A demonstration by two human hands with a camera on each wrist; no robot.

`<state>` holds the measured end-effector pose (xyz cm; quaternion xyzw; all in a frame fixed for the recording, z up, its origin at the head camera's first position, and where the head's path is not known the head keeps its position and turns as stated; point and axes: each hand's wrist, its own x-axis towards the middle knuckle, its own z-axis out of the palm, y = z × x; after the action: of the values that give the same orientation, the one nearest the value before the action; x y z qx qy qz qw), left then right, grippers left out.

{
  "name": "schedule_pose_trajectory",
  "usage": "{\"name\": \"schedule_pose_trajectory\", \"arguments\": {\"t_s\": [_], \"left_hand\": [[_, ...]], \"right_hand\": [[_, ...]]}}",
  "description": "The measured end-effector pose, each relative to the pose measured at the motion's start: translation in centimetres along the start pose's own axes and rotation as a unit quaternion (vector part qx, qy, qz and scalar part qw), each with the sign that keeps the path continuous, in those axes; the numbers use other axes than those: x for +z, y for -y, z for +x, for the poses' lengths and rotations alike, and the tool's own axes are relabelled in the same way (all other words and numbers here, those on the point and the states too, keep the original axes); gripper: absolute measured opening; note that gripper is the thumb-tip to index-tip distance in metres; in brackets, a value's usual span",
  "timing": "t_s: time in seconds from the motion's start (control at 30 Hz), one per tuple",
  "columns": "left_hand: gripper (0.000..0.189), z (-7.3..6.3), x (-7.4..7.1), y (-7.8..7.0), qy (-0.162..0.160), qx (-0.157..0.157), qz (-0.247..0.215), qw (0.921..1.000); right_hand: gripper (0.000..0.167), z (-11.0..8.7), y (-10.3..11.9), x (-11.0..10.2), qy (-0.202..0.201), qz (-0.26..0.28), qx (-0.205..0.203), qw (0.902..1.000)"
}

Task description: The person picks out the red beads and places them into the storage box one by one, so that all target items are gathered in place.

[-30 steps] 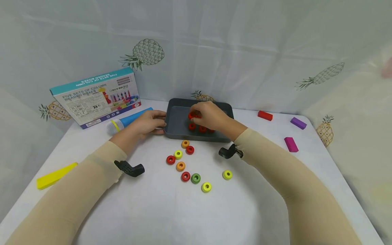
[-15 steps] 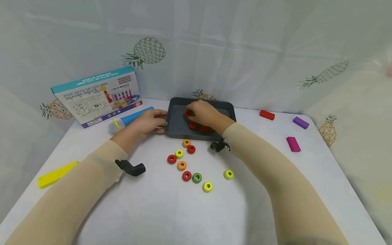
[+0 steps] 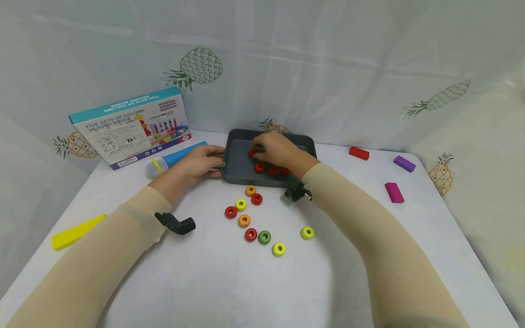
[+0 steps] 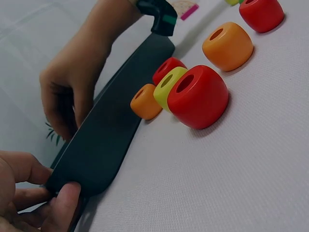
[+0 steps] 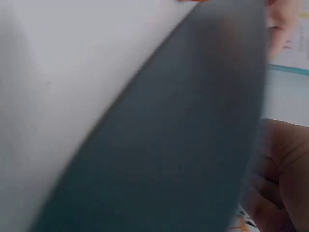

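Note:
My left hand (image 3: 202,162) grips the left end of a dark grey tray (image 3: 238,160), thumb against its outer wall and fingers at the rim, as the left wrist view shows. My right hand (image 3: 275,149) reaches into the tray and pinches a red bead (image 3: 252,154) between thumb and forefinger, low over the tray floor. In front of that hand, more red beads lie along the tray's near side, one red bead (image 3: 259,167) at the left of the row. The tray wall (image 5: 169,125) hides the right fingertips in the right wrist view.
Loose beads lie before the tray, including an orange bead (image 3: 244,221), a green bead (image 3: 264,237) and a yellow bead (image 3: 279,249). A blue toy microphone (image 3: 180,156) and a bead-set box (image 3: 133,130) stand left. Red, purple and magenta blocks (image 3: 394,192) lie right, a yellow block (image 3: 78,232) left.
My right hand has shifted left inside the tray with the red bead, then slightly back to the right. The left hand keeps its hold on the tray.

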<state>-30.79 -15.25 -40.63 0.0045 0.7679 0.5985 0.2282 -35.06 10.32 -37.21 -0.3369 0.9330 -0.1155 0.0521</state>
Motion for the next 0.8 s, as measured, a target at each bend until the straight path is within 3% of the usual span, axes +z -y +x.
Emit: {"name": "schedule_pose_trajectory", "arguments": {"t_s": [0.2,0.4,0.67,0.8], "left_hand": [[0.057,0.0,0.2,-0.1,-0.007,-0.005,0.001,1.0],[0.057,0.0,0.1,0.0,-0.012,-0.007,0.001,0.9999],[0.058,-0.4,0.1,-0.1,-0.002,-0.001,-0.005,1.0],[0.059,-0.4,0.1,-0.2,0.001,-0.002,-0.007,1.0]], "right_hand": [[0.037,-2.3,0.8,-1.9,-0.045,0.044,-0.011,0.998],[0.038,-4.9,2.3,-2.8,-0.054,0.113,-0.016,0.992],[0.026,-8.8,4.4,-1.3,-0.054,0.202,-0.052,0.9765],[0.028,-10.2,4.7,0.5,-0.052,0.215,-0.045,0.9741]]}}
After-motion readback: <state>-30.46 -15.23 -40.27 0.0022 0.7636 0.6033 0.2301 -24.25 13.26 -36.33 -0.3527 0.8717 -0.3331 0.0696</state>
